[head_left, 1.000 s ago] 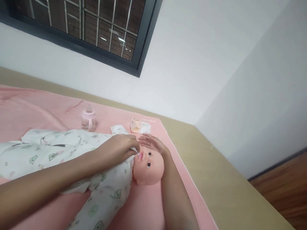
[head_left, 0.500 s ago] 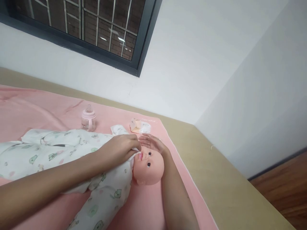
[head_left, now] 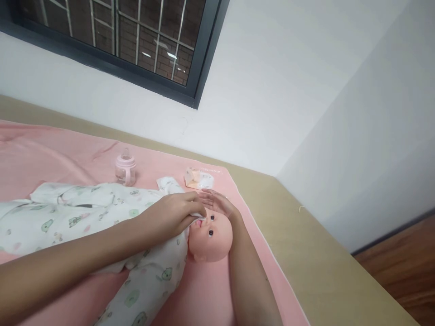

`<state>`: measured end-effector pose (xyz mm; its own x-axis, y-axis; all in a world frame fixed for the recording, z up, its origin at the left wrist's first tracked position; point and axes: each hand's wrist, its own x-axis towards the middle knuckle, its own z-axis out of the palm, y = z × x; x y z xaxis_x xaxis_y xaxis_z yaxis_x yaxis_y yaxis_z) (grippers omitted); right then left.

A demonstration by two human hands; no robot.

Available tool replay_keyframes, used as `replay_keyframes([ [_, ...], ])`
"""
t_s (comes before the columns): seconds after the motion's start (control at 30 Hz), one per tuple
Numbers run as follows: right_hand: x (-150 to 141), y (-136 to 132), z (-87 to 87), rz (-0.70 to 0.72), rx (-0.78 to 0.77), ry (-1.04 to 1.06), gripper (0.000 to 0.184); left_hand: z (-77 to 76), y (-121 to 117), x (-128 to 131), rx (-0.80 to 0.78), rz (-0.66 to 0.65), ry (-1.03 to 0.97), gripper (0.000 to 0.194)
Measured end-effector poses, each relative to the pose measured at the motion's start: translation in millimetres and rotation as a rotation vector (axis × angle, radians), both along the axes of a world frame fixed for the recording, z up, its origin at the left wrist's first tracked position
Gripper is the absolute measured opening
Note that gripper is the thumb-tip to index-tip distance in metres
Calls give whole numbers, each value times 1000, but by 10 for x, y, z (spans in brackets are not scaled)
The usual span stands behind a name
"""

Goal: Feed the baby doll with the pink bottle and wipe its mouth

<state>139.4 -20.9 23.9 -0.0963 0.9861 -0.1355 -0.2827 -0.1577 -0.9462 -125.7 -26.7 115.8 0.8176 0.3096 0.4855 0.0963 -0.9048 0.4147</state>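
A baby doll (head_left: 211,237) in a white printed sleepsuit (head_left: 88,213) lies on its back on a pink blanket (head_left: 44,154), head to the right. My left hand (head_left: 175,213) is pinched on a small white wipe (head_left: 198,217) and presses it against the doll's mouth and nose. My right hand (head_left: 217,203) lies flat and open on the top of the doll's head, fingers stretched out together.
A pink baby bottle (head_left: 125,168) stands on the blanket behind the doll. A packet of wipes (head_left: 199,178) lies near the blanket's far right corner. The blanket covers a tan tabletop (head_left: 306,244) in a room corner, below a window (head_left: 112,36).
My left hand has slid the wipe slightly right, from the doll's chin up over its mouth toward the nose. My right hand stays on the head.
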Motion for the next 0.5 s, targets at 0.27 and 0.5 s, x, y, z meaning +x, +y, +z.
replay_keyframes([
  [0.27, -43, -24, 70, -32, -32, 4, 32, -61, -2, 15, -16, -35, 11, 29],
  [0.5, -44, -26, 76, -25, -32, -4, 35, -39, -11, 32, -7, -13, 26, 26],
])
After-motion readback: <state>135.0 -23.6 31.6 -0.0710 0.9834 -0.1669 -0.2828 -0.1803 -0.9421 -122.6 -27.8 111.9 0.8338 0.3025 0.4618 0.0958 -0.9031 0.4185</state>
